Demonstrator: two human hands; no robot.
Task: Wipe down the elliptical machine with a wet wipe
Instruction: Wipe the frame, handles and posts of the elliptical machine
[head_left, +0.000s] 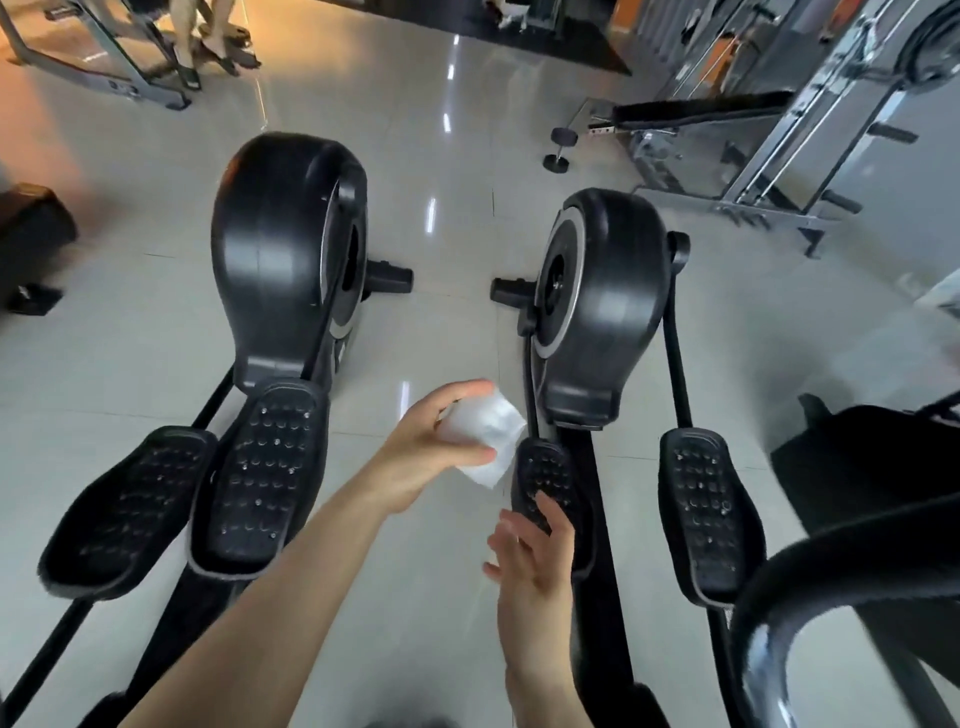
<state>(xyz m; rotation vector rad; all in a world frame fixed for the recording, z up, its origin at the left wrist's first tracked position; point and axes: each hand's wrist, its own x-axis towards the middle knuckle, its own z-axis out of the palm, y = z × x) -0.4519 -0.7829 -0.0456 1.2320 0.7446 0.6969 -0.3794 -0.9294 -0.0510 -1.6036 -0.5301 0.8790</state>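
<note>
Bare floor (441, 322) lies open between the left elliptical (280, 249) and right elliptical (597, 291).

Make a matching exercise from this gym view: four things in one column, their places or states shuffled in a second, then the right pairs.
Things:
1. wet wipe
2. right hand
3. dumbbell
4. left hand

Places or states:
A. lying on the tiled floor near the bench
B. open, holding nothing
C. white, held above the floor between the two machines
D. gripping the wipe

Pairs: 1-C, 2-B, 3-A, 4-D
</note>
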